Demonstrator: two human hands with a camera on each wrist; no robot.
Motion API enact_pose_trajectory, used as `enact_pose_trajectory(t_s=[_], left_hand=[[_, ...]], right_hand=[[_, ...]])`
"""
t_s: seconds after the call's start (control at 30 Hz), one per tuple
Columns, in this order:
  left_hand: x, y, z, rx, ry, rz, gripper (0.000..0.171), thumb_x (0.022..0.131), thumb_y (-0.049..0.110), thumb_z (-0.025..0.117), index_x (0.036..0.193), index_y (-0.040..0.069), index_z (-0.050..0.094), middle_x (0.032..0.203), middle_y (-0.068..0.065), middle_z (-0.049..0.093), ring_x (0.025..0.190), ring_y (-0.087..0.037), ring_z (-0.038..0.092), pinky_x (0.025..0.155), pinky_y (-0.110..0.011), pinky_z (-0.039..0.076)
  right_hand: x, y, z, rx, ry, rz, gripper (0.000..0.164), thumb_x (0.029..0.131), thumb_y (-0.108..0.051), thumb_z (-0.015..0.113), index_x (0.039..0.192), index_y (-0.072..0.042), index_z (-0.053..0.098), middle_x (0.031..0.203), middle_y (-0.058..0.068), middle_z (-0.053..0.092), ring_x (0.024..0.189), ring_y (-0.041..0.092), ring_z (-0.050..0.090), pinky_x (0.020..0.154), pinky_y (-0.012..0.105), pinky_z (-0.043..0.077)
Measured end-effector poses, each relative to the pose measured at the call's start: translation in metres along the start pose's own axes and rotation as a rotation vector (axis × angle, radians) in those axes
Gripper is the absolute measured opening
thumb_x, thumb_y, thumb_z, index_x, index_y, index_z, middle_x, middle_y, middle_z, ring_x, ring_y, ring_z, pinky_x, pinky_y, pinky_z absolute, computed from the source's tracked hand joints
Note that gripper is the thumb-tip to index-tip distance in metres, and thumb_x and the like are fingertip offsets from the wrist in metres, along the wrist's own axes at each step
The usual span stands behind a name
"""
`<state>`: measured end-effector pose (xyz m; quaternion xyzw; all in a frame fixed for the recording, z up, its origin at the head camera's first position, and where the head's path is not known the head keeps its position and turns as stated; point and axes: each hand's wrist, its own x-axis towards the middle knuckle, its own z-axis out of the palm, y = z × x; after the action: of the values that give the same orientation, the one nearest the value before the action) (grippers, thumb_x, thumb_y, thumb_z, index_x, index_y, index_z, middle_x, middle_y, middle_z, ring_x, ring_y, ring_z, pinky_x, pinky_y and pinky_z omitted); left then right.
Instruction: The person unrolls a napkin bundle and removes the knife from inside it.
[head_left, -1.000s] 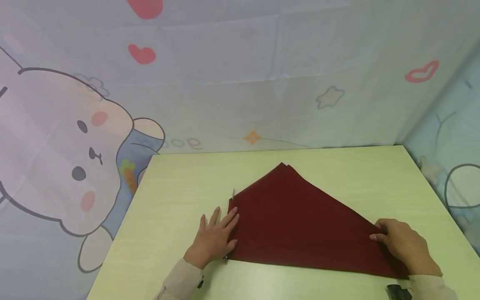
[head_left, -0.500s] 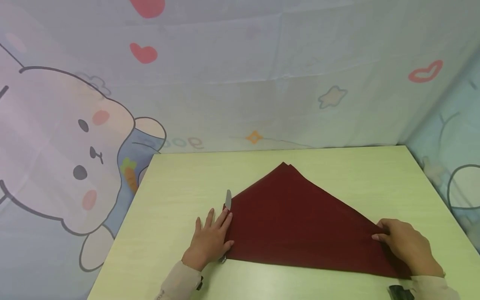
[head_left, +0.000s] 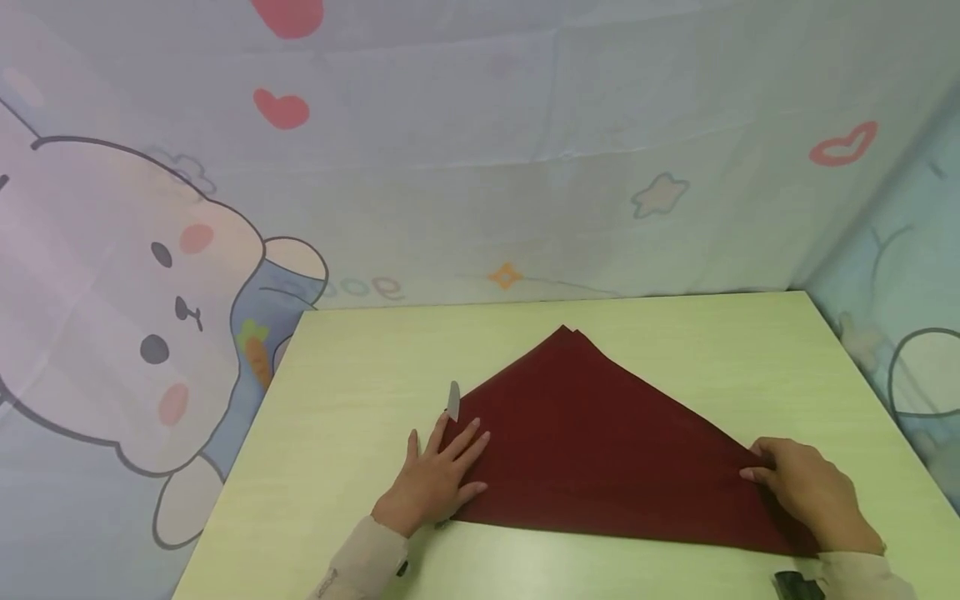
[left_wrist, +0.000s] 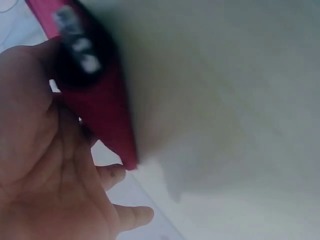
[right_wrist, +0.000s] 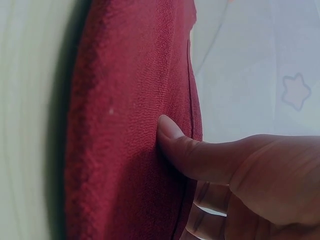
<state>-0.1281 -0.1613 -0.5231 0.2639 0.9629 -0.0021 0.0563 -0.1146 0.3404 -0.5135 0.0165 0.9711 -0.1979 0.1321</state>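
Note:
A dark red cloth [head_left: 592,450], folded to a peak at the back, lies on the table. At its left edge my left hand [head_left: 429,483] rests with fingers spread, the fingertips on the cloth. Past those fingers sticks out the rounded silver blade of a table knife [head_left: 453,400], its middle hidden. In the left wrist view, blurred metal cutlery ends [left_wrist: 79,42] show inside the cloth's rolled edge, beside the left palm [left_wrist: 45,150]. My right hand [head_left: 810,487] pinches the cloth's right slanted edge; its thumb [right_wrist: 185,150] lies on the fabric in the right wrist view.
The pale yellow-green table [head_left: 360,367] ends at a fabric backdrop [head_left: 480,167] printed with hearts, stars and a cartoon animal. A black strap piece [head_left: 797,585] shows near the right cuff.
The knife blade has shifted left and turned from edge-on to flat side showing. My left hand drew back left, then moved right onto the cloth. The right hand keeps its pinch.

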Motion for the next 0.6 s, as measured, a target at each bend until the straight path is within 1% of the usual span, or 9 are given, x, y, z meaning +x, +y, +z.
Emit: enact_pose_trajectory(t_s=[0.1, 0.2, 0.23, 0.33, 0.43, 0.5, 0.6], left_hand=[[-0.004, -0.007, 0.006, -0.039, 0.013, 0.0, 0.071, 0.1, 0.057, 0.053, 0.161, 0.026, 0.032, 0.169, 0.001, 0.022, 0.154, -0.045, 0.015, 0.107, -0.078, 0.026], [-0.006, -0.011, 0.006, -0.045, 0.004, -0.009, 0.07, 0.101, 0.056, 0.052, 0.161, 0.026, 0.032, 0.169, 0.0, 0.021, 0.154, -0.044, 0.014, 0.108, -0.077, 0.026], [-0.007, -0.011, 0.004, -0.04, -0.003, -0.012, 0.07, 0.101, 0.056, 0.051, 0.161, 0.025, 0.032, 0.169, 0.0, 0.022, 0.154, -0.044, 0.015, 0.108, -0.077, 0.027], [-0.009, -0.012, -0.001, -0.03, -0.018, -0.023, 0.065, 0.104, 0.05, 0.05, 0.161, 0.023, 0.034, 0.169, 0.001, 0.023, 0.153, -0.043, 0.018, 0.108, -0.075, 0.028], [-0.012, -0.015, -0.001, -0.045, 0.003, -0.024, 0.06, 0.105, 0.041, 0.05, 0.16, 0.02, 0.035, 0.168, 0.001, 0.025, 0.152, -0.044, 0.021, 0.108, -0.076, 0.028], [-0.014, -0.017, 0.001, -0.06, 0.015, -0.026, 0.06, 0.105, 0.037, 0.05, 0.16, 0.019, 0.035, 0.168, 0.001, 0.025, 0.152, -0.044, 0.021, 0.108, -0.076, 0.027], [-0.015, -0.021, 0.005, -0.079, 0.026, -0.034, 0.06, 0.104, 0.035, 0.05, 0.16, 0.02, 0.034, 0.168, 0.002, 0.024, 0.152, -0.044, 0.02, 0.109, -0.077, 0.025]], right_hand=[[0.0, 0.001, 0.001, 0.004, 0.004, -0.003, 0.014, 0.091, -0.026, 0.076, 0.089, -0.016, 0.066, 0.079, -0.002, 0.063, 0.073, 0.017, 0.055, 0.06, 0.043, 0.047], [0.001, 0.003, 0.001, 0.005, 0.002, -0.002, 0.015, 0.091, -0.027, 0.076, 0.089, -0.016, 0.066, 0.079, -0.002, 0.063, 0.072, 0.017, 0.055, 0.059, 0.043, 0.047], [0.001, 0.004, 0.001, 0.006, -0.001, -0.001, 0.015, 0.091, -0.028, 0.076, 0.089, -0.016, 0.066, 0.079, -0.002, 0.063, 0.072, 0.017, 0.056, 0.059, 0.043, 0.047], [0.002, 0.004, 0.0, 0.008, -0.006, 0.003, 0.015, 0.091, -0.027, 0.076, 0.09, -0.016, 0.067, 0.079, -0.002, 0.064, 0.073, 0.017, 0.056, 0.06, 0.043, 0.047], [0.001, 0.003, 0.001, 0.013, -0.012, 0.003, 0.015, 0.091, -0.027, 0.076, 0.09, -0.016, 0.067, 0.079, -0.002, 0.064, 0.073, 0.017, 0.056, 0.06, 0.043, 0.047], [0.001, 0.003, 0.002, 0.016, -0.014, 0.001, 0.016, 0.091, -0.028, 0.076, 0.09, -0.015, 0.067, 0.079, -0.001, 0.064, 0.073, 0.017, 0.056, 0.06, 0.044, 0.047], [0.001, 0.003, 0.002, 0.015, -0.012, 0.001, 0.016, 0.091, -0.028, 0.076, 0.09, -0.015, 0.067, 0.079, -0.001, 0.064, 0.072, 0.017, 0.056, 0.06, 0.044, 0.047]])
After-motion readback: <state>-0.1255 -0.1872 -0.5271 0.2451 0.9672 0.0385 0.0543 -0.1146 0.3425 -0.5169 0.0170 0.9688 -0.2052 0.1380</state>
